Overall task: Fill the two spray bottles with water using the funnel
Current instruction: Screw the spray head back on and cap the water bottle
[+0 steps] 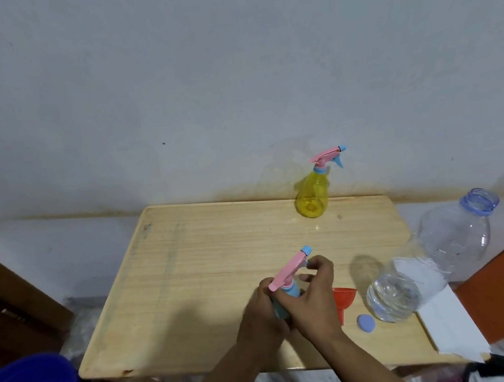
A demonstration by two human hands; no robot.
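Left hand: your left hand [263, 308] is curled round the body of the blue spray bottle [282, 306], low and at 6 o'clock on the wooden table [189, 258].
Right hand: your right hand [311, 293] wraps the bottle's neck collar, fingertips near the pink trigger head [289, 269], a grip that suggests unscrewing.
Funnel: the red funnel [344, 300] lies on its side just beside your right wrist, at 3 o'clock from the hands.
Cap: a blue bottle cap [365, 323] lies loose between the funnel and the water bottle.
Water: a large clear water bottle [430, 263], uncapped, at 3 o'clock, looks tilted, its mouth past the table edge.
Second bottle: the yellow spray bottle [313, 197] stands at 12 o'clock, head on.
Risk: your right forearm could knock the funnel or cap off; the open water bottle could spill if bumped.
Hidden: your hands cover most of the blue bottle, so its fill level is unknown; I cannot tell what props the big bottle.
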